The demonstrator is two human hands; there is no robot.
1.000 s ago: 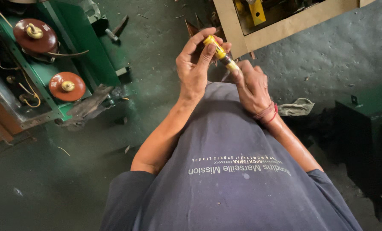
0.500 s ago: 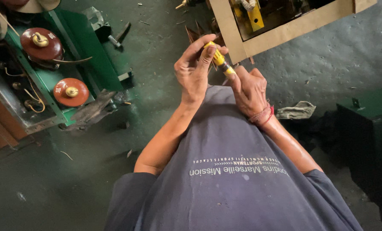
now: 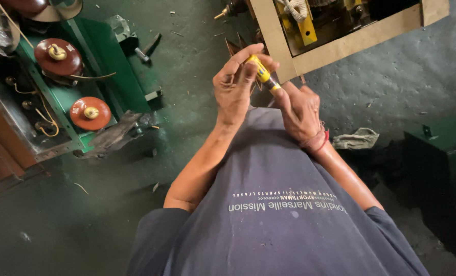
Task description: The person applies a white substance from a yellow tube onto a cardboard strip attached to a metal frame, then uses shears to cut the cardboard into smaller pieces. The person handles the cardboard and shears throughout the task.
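1. Head view: both hands meet in front of the chest, over the floor [image 3: 197, 148]. The left hand [image 3: 235, 87] has its fingers curled shut round the upper end of a small yellow tube [image 3: 258, 70]; the right hand [image 3: 299, 110] pinches the tube's dark lower end, fingers closed on it.
2. The tube is a short yellow cylinder with a dark cap, held tilted just below the corner of a tan frame [image 3: 340, 43].
3. Inside the frame sits a yellow part [image 3: 302, 25]; what it belongs to cannot be told.
4. At far left stands a green machine [image 3: 92, 56] with two round red-brown insulators: one above [image 3: 58, 56], one below [image 3: 90, 112].
5. A grey rag [image 3: 358, 139] lies on the floor to the right, well apart from the hands.
6. Against half a second ago, the hands and tube sit a little lower under the frame; the grip looks the same.
7. Counted: two hands, one tube, two insulators, one rag, one frame.
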